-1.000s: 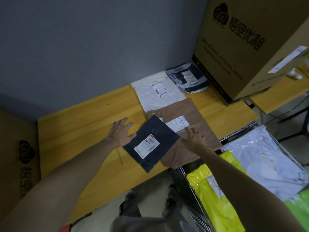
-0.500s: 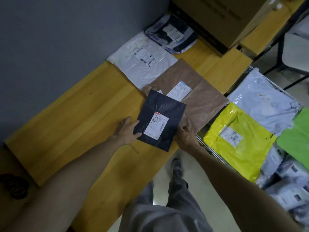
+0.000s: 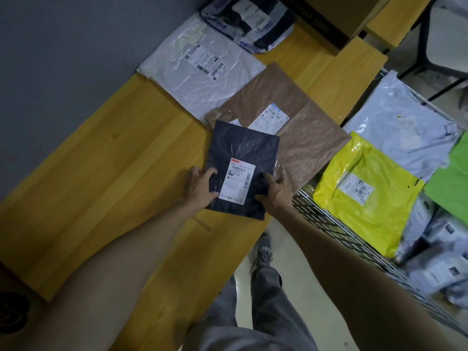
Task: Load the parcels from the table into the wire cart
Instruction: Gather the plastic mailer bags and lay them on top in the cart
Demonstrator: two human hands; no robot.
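Brown plastic wraps the large parcel (image 3: 304, 133) lying flat on the wooden table (image 3: 114, 160), with a white parcel (image 3: 200, 72) beyond it. Just to the right is the wire cart (image 3: 319, 219), where a yellow parcel (image 3: 367, 193) lies. The dark parcel (image 3: 243, 148) overlaps the brown one's near corner. The left hand (image 3: 201, 186) and right hand (image 3: 277, 192) each grip one of its sides, thumbs on top.

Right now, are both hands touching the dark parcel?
Touching. The head view shows the left hand gripping the left edge of the dark parcel and the right hand gripping its right edge, thumbs on top.
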